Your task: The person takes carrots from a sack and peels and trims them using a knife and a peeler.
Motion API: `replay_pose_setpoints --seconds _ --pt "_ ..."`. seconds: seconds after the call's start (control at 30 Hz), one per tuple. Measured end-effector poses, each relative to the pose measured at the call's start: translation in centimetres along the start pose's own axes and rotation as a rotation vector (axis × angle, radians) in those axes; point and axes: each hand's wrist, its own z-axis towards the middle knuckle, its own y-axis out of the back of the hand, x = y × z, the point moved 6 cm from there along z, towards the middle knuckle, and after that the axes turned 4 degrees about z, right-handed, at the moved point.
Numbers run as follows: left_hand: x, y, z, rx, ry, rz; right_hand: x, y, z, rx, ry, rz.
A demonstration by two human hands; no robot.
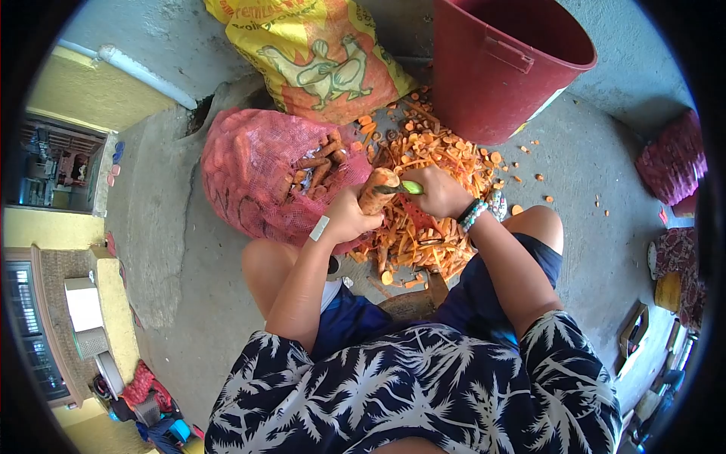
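Observation:
My left hand [352,219] is closed around a thick, dirt-marked carrot [371,198], its upper end pointing away from me. In my right hand [440,192] is a knife with a bright green handle [412,187]; its dark blade lies against the carrot near the top. Fingers on both hands are wrapped round what they hold. Beneath and beyond them spreads a heap of orange carrot peelings and cut ends [431,246]. To the left, a pink mesh sack [246,178] has an opening where unpeeled carrots [321,165] show.
A large dark red bin [503,83] stands beyond the heap at the right. Beside it, a yellow and orange printed feed sack [318,57] leans by the wall. Carrot scraps [539,177] dot the concrete floor. Another reddish mesh sack [673,159] sits at the far right.

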Motion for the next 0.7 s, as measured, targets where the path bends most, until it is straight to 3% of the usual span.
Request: replay_pose_setpoints --seconds 0.07,0.13,0.27,0.3,0.33,0.43,0.47,0.53,0.57,0.6,0.67,0.7 --pt "0.1 -0.2 0.2 -0.008 0.021 0.1 -1.2 -0.7 0.5 0.043 0.036 0.025" --pt "-0.6 0.2 0.0 -0.163 0.101 0.354 -2.5 -1.5 0.6 0.119 -0.111 0.069" --pt "2.0 -0.3 -0.2 -0.056 0.128 0.307 -6.1 -3.5 1.3 0.134 -0.216 -0.094" --pt "0.0 -0.6 -0.3 0.011 0.041 0.248 -8.4 -3.8 1.1 0.149 -0.382 -0.252" --pt "-0.8 -1.1 -0.3 -0.069 -0.044 0.115 -9.4 -4.2 1.0 0.142 -0.382 -0.246" --pt "0.0 -0.5 -0.2 -0.186 0.015 0.152 -11.1 -6.1 0.3 0.403 -0.57 -0.439" --pt "2.3 -0.7 -0.1 -0.157 0.117 -0.057 -11.0 -6.0 0.5 0.406 -0.561 -0.45" --pt "3.8 -0.8 -0.3 -0.026 0.262 -0.425 -10.5 -4.8 0.4 0.244 -0.605 -0.396" --pt "4.2 -0.7 -0.5 -0.072 0.292 -0.527 -10.6 -4.1 0.6 0.079 -0.635 -0.406" --pt "3.9 -0.3 -0.7 -0.115 0.321 -0.625 -9.8 -3.8 0.6 0.085 -0.632 -0.408" --pt "5.0 -0.3 -0.4 -0.11 0.351 -0.651 -6.1 -1.5 1.0 -0.183 -0.438 -0.208" --pt "5.5 -0.5 -0.3 -0.098 0.38 -0.676 -6.0 -2.5 1.2 -0.126 -0.392 -0.104"
